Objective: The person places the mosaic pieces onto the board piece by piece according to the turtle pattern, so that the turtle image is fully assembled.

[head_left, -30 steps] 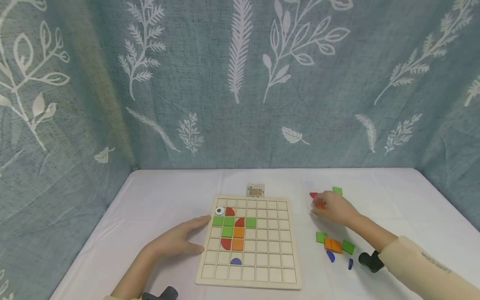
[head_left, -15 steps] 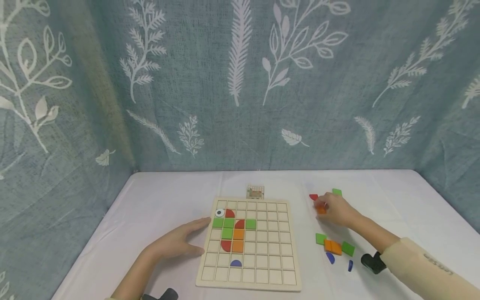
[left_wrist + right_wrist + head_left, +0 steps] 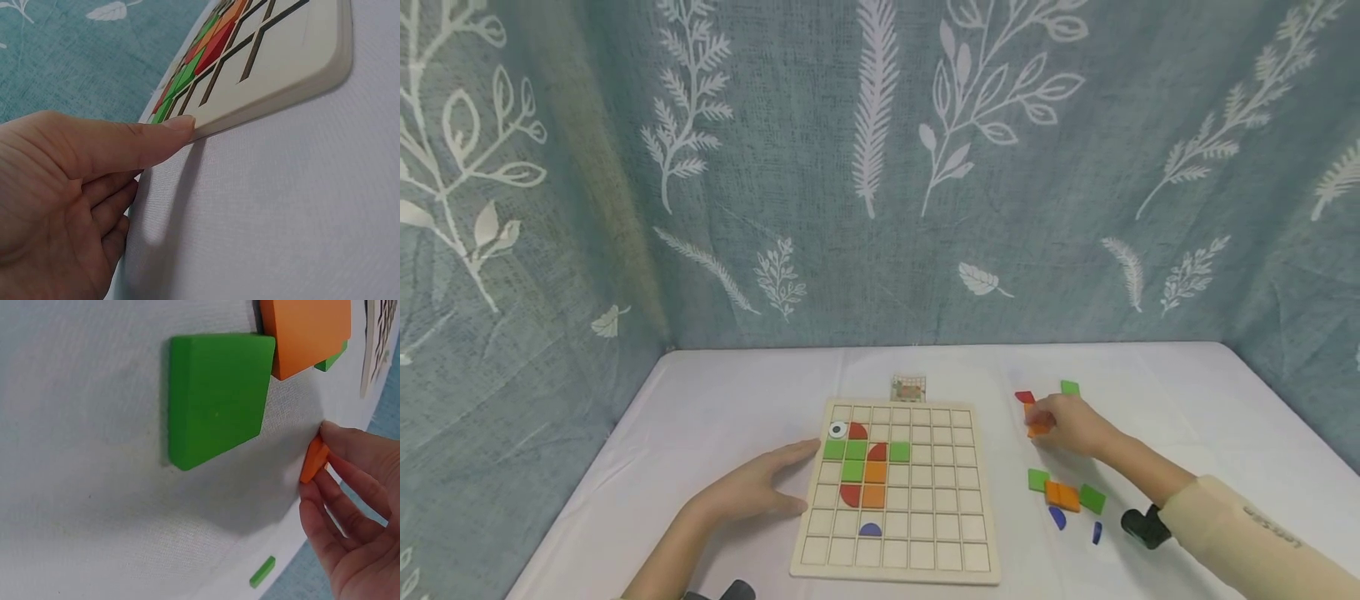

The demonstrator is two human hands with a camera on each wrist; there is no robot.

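Note:
A square wooden grid board lies on the table, with colored tiles and a round eye piece set in its left part. My left hand rests at the board's left edge, its thumb on the rim in the left wrist view. To the right of the board, my right hand pinches an orange tile between thumb and fingers, low over the cloth. A red piece lies just beyond these fingertips. A green tile is behind the hand.
Nearer me on the right lie two orange tiles, a green tile, another green tile and two blue pieces. A small pattern card sits behind the board. A patterned curtain closes off the back.
The head view has tilted up slightly. My right fingers have shifted a little at the orange tile, and more orange shows beside them. My left hand stays at the board's edge.

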